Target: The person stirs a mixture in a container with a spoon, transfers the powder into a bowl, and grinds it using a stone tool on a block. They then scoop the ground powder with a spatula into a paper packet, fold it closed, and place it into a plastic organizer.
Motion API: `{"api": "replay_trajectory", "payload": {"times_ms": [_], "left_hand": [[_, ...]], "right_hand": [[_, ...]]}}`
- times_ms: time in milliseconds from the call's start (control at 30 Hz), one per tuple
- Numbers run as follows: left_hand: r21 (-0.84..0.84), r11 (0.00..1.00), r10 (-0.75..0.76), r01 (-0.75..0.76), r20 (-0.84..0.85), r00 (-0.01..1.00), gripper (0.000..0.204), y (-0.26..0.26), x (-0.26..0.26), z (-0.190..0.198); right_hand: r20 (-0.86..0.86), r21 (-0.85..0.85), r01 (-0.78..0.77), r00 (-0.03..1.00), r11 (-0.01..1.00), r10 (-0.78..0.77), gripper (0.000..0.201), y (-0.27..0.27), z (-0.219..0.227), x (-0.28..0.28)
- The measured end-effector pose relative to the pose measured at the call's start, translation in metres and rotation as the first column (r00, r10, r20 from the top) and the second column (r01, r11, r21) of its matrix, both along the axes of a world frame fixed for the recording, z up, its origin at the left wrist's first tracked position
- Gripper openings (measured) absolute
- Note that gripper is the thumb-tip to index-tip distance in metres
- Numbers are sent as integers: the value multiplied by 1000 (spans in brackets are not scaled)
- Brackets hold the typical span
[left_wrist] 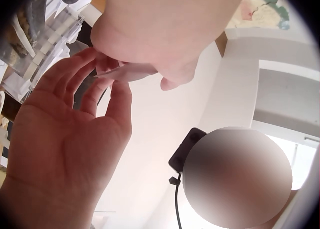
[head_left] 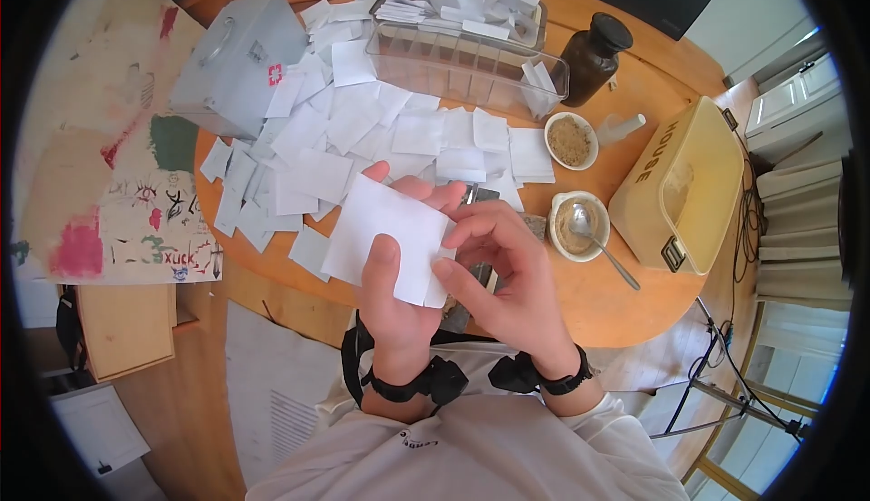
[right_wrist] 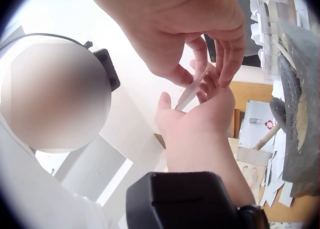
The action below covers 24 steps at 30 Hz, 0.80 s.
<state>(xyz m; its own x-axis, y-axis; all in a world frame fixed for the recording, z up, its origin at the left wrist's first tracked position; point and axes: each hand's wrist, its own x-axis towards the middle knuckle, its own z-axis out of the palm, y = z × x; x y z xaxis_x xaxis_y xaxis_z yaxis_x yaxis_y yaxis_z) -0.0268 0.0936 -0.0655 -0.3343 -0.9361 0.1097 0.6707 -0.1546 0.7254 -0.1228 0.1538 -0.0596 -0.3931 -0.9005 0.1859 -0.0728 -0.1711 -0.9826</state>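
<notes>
Nearest the body, the left hand (head_left: 399, 315) holds a white paper packet (head_left: 385, 229) with its thumb on the upper face and its fingers behind; the packet lies just to the left of the ceramic bowl (head_left: 555, 226), off the table. The right hand (head_left: 521, 274) pinches the packet's near-right edge between thumb and bent fingers, the gap between them narrow. The step in hand looks like working that edge, a fold or a closing; the fingers cover part of it, so this is perhaps a tuck rather than an opening, and whether anything is inside cannot be told.

The next move calls for a steady left thumb to keep the packet flat, and a light right pinch that slides along the edge without creasing the face. If the packet holds powder, a tilt could spill it.

A metal spoon (head_left: 612, 255) rests in the ceramic bowl. Just beyond the bowl is a dish of brown powder (head_left: 569, 141), and to its right stands a yellow HOUSE box (head_left: 639, 197). Farther beyond the bowl are a dark bottle (head_left: 589, 66) and, to the far left, spread paper squares (head_left: 331, 107), a clear divided box (head_left: 435, 57) and a grey case (head_left: 240, 66).
</notes>
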Motion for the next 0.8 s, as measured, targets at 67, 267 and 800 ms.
{"api": "replay_trajectory", "payload": {"times_ms": [67, 267, 800], "left_hand": [[2, 998, 68, -68, -28, 997, 69, 1, 0, 0], [64, 971, 217, -231, 177, 960, 58, -7, -7, 7], [-354, 898, 386, -262, 347, 855, 59, -27, 12, -6]], "right_hand": [[136, 2, -27, 990, 1000, 27, 16, 1, -2, 2], [-29, 8, 29, 999, 1000, -29, 15, -2, -6, -8], [-142, -3, 248, 959, 969, -246, 11, 10, -15, -43]]}}
